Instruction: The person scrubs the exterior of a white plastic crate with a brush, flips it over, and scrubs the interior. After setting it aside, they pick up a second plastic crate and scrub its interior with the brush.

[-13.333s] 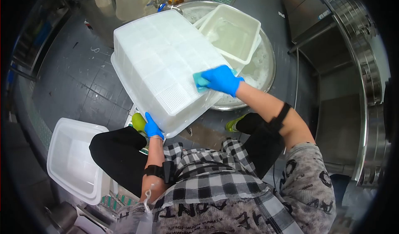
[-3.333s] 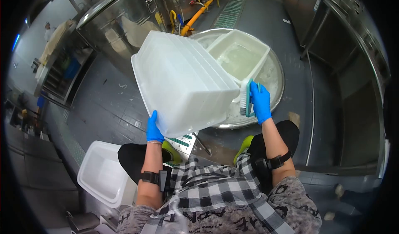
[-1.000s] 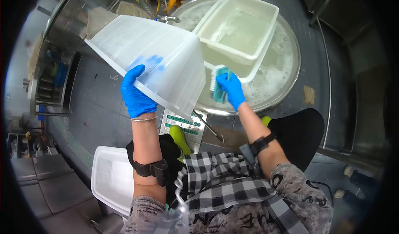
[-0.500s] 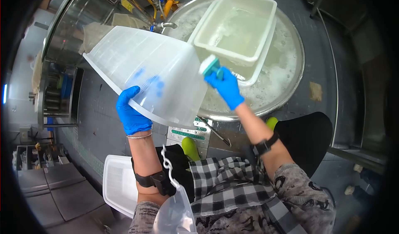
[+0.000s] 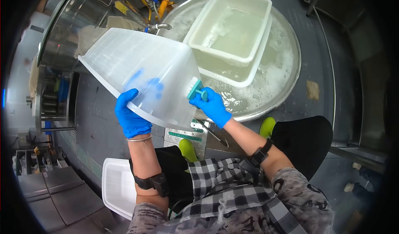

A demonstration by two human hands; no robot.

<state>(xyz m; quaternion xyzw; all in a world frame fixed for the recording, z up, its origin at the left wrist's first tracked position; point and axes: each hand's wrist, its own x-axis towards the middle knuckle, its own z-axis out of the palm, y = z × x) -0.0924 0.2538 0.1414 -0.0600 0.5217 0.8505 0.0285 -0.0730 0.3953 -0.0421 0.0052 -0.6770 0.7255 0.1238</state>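
Observation:
My left hand (image 5: pixel 132 114), in a blue glove, grips the rim of a large translucent plastic tub (image 5: pixel 166 71). The tub is tilted on its side, and the gloved fingers show through its wall. A green scrub brush (image 5: pixel 198 91) with white bristles is in my right hand (image 5: pixel 213 106), also gloved in blue. Its bristles press against the end wall of the tub. Beyond my hands stands a wide round metal basin (image 5: pixel 286 82) of sudsy water. Two white rectangular tubs (image 5: pixel 232 56), one inside the other, sit in it, with cloudy water in the upper one.
A metal tap (image 5: pixel 160 27) sticks out at the basin's left edge. On the floor at my left lies a white plastic basket (image 5: pixel 116 188). A thin metal rod (image 5: pixel 218 138) and a drain plate (image 5: pixel 185 136) lie before my feet. Steel counters stand at both sides.
My right hand has moved down and left, bringing the brush from above the basin onto the tub's end wall. My left hand keeps its grip on the rim.

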